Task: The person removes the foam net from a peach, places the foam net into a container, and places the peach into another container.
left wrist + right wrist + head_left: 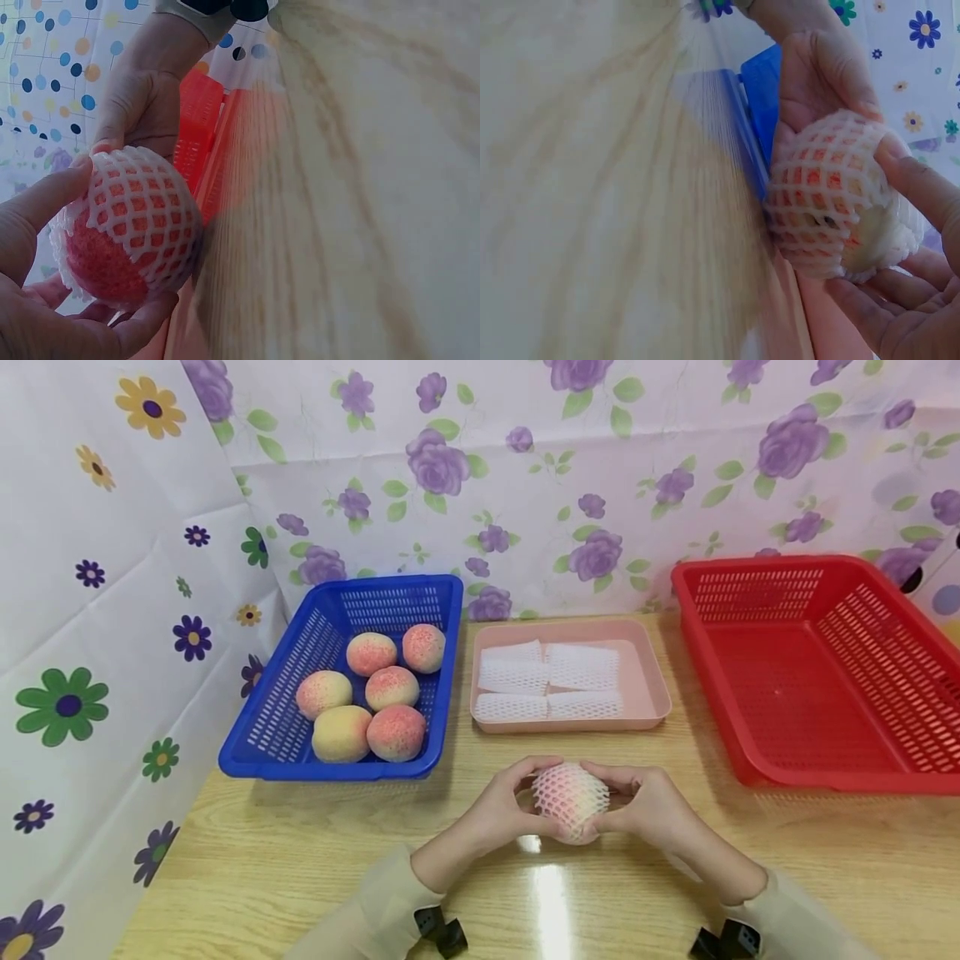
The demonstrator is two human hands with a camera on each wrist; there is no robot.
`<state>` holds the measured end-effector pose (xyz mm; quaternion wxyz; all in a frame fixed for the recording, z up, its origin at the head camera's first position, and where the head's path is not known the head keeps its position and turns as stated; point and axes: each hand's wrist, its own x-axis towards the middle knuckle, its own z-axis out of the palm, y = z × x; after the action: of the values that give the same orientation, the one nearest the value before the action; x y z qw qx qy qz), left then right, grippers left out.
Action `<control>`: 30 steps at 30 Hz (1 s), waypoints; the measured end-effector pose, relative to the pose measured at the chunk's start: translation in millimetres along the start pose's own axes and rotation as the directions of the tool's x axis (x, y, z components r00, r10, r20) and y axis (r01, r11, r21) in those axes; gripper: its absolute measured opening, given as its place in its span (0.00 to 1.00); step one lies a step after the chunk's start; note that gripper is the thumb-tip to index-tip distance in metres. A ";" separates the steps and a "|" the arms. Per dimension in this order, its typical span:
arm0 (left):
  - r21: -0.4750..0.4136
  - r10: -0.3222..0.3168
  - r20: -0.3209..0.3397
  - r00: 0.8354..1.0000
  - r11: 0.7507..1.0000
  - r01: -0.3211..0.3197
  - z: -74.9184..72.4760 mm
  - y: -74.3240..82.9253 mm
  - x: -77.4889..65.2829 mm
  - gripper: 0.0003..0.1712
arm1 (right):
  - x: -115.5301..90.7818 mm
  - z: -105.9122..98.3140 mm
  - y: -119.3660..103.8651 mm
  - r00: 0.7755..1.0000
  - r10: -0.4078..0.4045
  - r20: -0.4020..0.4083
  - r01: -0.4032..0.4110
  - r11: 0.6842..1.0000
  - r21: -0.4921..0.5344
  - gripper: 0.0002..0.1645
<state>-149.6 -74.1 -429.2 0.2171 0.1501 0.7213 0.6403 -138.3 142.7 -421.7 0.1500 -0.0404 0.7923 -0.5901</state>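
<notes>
A peach (572,795) in a white foam net sleeve sits between both hands, low over the near part of the table. From the left side, my left hand (504,810) grips it, thumb nearer me and fingers on the far side. My right hand (651,806) holds the opposite side in the same manner. In the left wrist view, bare red skin of the peach (109,262) shows below the edge of the foam net (142,195). The right wrist view shows a pale uncovered patch beside the net (825,187).
A blue basket (258,768) with several peaches stands at the left. Behind the hands, a pink tray (645,693) holds several flat white foam nets (581,667). The red basket (787,693) is at the right. Flowered cloth (480,485) hangs along the table's back.
</notes>
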 end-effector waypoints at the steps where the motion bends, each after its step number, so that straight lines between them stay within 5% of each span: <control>1: -0.001 -0.004 -0.004 1.000 1.000 0.004 0.7 0.1 0.4 0.44 | -0.1 0.4 0.5 1.000 -0.002 -0.012 0.002 1.000 -0.004 0.46; 19: 0.004 -0.058 0.012 0.998 0.998 0.058 4.6 3.3 13.5 0.45 | 3.7 -6.3 7.3 0.998 -0.052 -0.045 0.053 0.998 0.025 0.39; 25: 0.035 -0.054 0.006 0.998 0.998 0.054 6.0 5.9 13.6 0.45 | 6.5 -12.8 10.2 0.994 -0.101 0.029 0.100 0.994 0.041 0.38; 30: 0.086 -0.053 0.003 0.999 0.995 0.053 8.0 7.0 12.9 0.43 | 6.2 -19.8 10.9 0.975 -0.190 0.112 0.195 0.980 -0.040 0.43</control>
<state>-157.1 -59.9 -424.6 0.2294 0.1417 0.7513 0.6023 -148.6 162.8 -428.1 0.1337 -0.1525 0.7901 -0.5785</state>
